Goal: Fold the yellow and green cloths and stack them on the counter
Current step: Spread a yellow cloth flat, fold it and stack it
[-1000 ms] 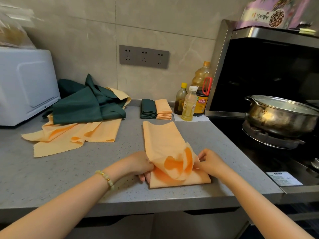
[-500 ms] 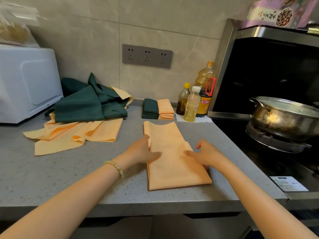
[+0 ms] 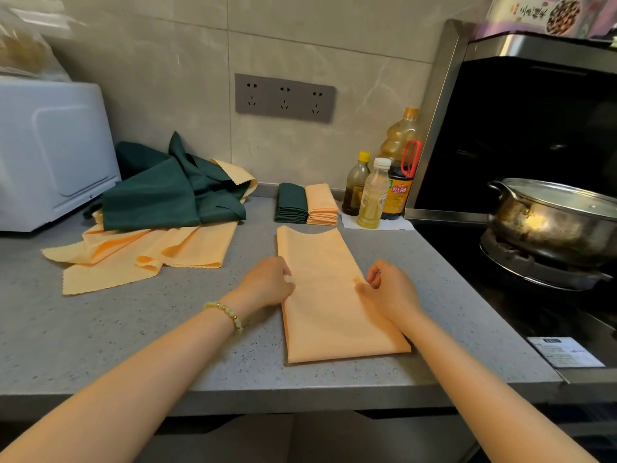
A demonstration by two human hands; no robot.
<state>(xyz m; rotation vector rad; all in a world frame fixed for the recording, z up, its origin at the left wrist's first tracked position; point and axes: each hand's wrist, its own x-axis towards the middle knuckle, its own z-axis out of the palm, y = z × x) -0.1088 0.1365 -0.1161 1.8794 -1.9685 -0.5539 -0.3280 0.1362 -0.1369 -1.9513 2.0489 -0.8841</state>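
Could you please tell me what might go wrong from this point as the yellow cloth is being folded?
The yellow cloth has an uneven far edge, so the next fold may lock in misaligned layers. Its near end lies close to the front edge of the counter; a pull by the left hand or right hand could drag it off. The folded yellow stack sits close to the clear bottle, which could get knocked during stacking.
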